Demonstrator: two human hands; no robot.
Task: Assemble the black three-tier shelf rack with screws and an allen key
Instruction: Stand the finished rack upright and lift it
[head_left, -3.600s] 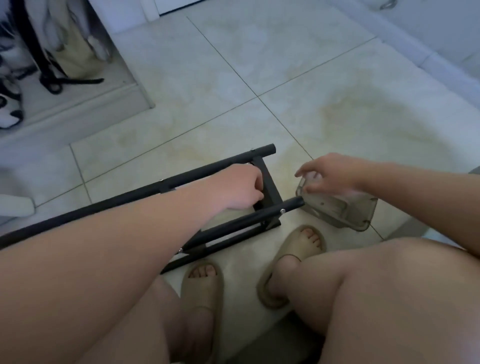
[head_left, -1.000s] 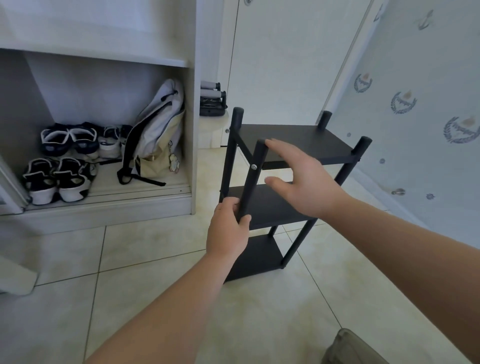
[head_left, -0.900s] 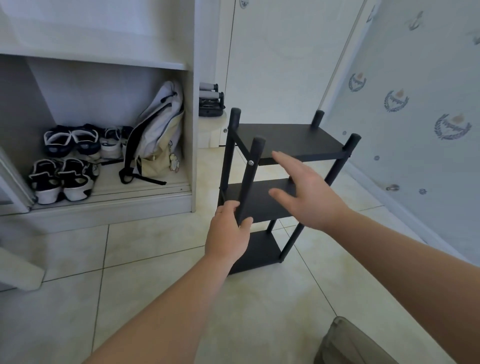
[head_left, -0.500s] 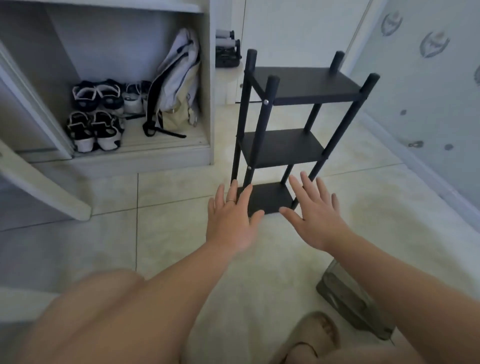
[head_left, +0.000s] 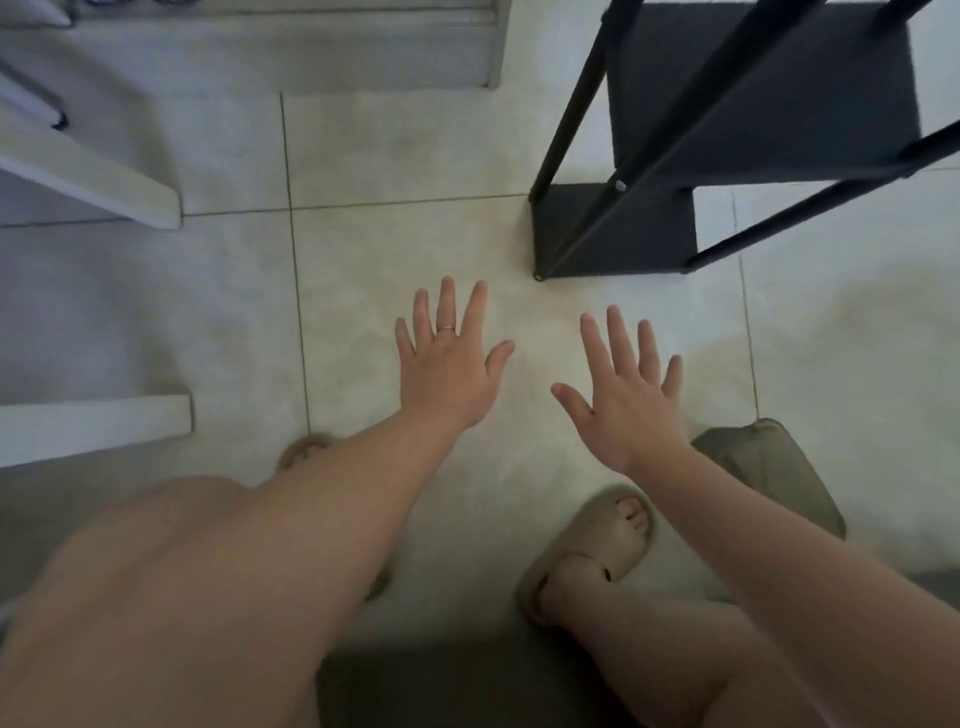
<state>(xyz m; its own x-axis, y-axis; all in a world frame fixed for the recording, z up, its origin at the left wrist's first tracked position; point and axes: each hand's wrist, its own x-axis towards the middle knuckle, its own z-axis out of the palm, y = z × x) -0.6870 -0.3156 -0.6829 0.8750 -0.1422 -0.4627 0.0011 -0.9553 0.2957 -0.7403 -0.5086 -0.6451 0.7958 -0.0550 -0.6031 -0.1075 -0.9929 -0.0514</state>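
Observation:
The black shelf rack (head_left: 639, 234) stands upright on the tiled floor at the upper right; I look down on its lower tiers and slanting black poles, its top cut off by the frame. My left hand (head_left: 449, 358) hovers over the floor in front of the rack, palm down, fingers spread and straight, a ring on one finger. To its right my right hand (head_left: 626, 395) is held the same way, fingers spread. Neither hand touches the rack or holds anything. No screws or allen key show.
A translucent grey-brown container (head_left: 774, 473) lies on the floor under my right forearm. My feet in tan sandals (head_left: 597, 545) stand below the hands. The white cabinet base (head_left: 363, 57) and a white door edge (head_left: 88, 176) lie at the upper left.
My left hand let go of the rack's front pole and both hands pulled back, fingers spread. The view tipped down from the standing rack to the floor and my feet.

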